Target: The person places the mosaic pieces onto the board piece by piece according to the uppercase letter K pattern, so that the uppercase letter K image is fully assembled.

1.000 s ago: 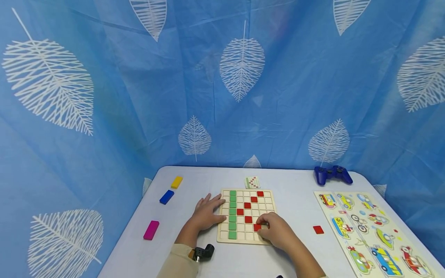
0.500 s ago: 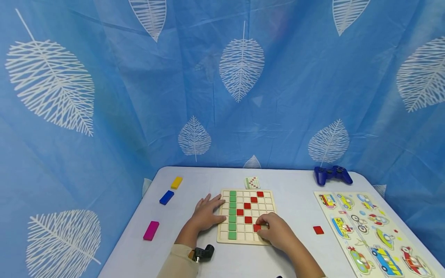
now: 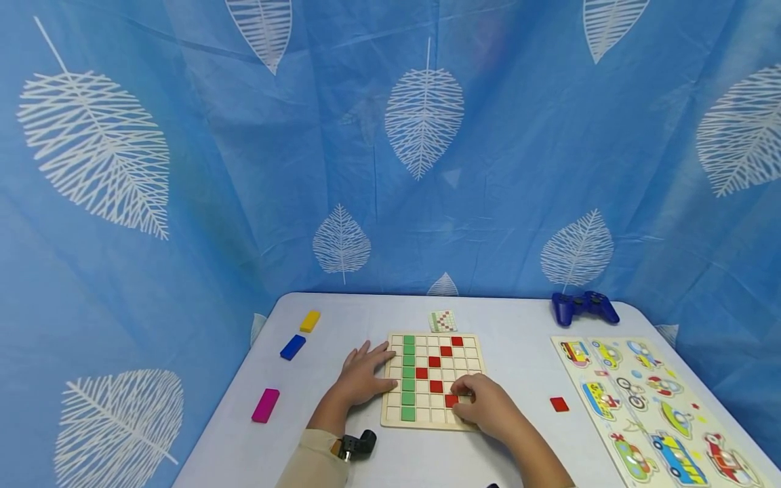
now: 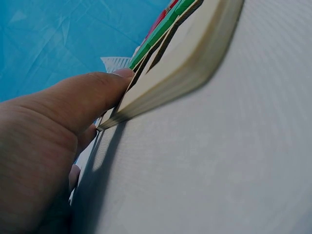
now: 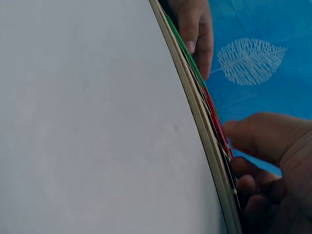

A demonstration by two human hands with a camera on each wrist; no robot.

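Observation:
A wooden grid board [image 3: 425, 419] lies flat, with a column of green tiles [image 3: 408, 383] on its left side. Several red tiles [image 3: 434, 360] sit in squares further right, most of them in a diagonal line. My left hand [image 3: 361, 377] rests at the board's left edge, fingers spread; the left wrist view shows its thumb [image 4: 97, 90] on the rim. Over the lower right of the grid, my right hand [image 3: 485, 404] has thumb and curled index finger at a red square tile [image 3: 451, 400], pinching it. That hand hides some squares at the lower right corner.
A small pattern card [image 3: 443, 320] lies behind the board. To the right are a loose red tile [image 3: 558, 404], a picture puzzle board [image 3: 634, 423] and a blue game controller [image 3: 584, 307]. Yellow [image 3: 310, 320], blue [image 3: 293, 346] and pink blocks [image 3: 265, 405] lie left.

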